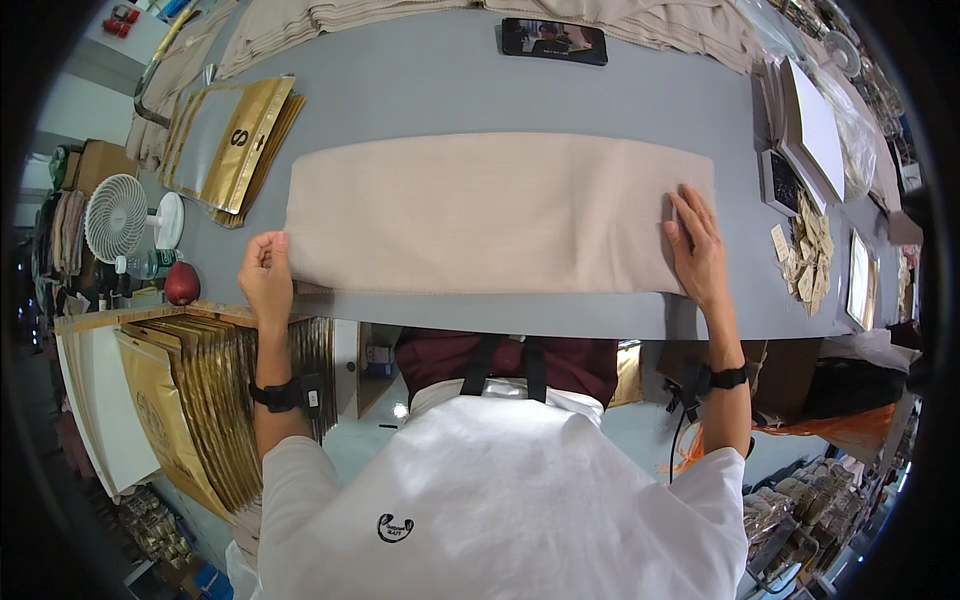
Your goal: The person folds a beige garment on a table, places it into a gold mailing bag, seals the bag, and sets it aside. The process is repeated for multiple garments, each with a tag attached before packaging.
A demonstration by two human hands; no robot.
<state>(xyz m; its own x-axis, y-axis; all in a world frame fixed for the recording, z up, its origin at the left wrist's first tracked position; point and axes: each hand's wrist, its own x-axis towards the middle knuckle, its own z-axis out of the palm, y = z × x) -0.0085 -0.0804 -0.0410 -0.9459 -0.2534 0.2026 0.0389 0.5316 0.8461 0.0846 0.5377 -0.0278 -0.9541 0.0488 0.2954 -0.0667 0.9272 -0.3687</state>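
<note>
A beige piece of cloth, folded into a long rectangle, lies across the grey table in front of me. My left hand is at its lower left edge, fingers curled in a pinch on the cloth's side. At the other end, my right hand rests flat on the cloth with the fingers stretched out. Slight creases run through the fabric near the right hand. Both wrists wear black bands.
Gold-edged packaging bags are stacked at the left. A phone lies at the back, before piled beige cloth. Tags and a white board stack sit at the right. A white fan stands far left.
</note>
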